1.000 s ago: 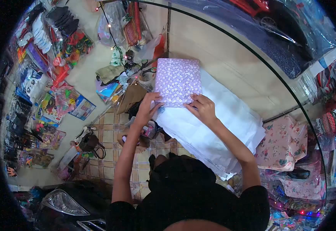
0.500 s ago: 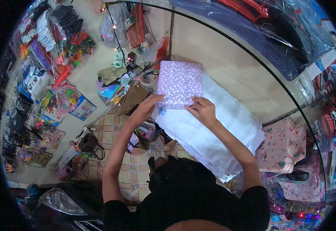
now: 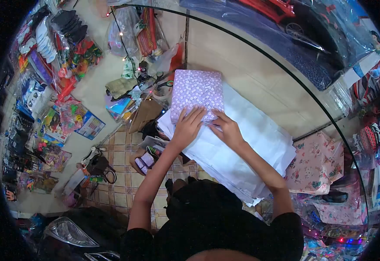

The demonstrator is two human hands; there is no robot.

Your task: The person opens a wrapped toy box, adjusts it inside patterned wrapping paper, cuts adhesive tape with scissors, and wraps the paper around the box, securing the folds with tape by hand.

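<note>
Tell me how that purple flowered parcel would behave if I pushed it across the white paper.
The purple flowered parcel looks flat and boxy, so it would probably slide, not roll or tip. Its square edges suggest something stiff inside. The stack of white paper beneath looks smooth, so sheets might shift with it.

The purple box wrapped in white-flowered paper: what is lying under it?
The purple flower-patterned wrapped box lies on a stack of white paper sheets, both hands pressing its near edge. What lies beneath the stack is covered.
</note>
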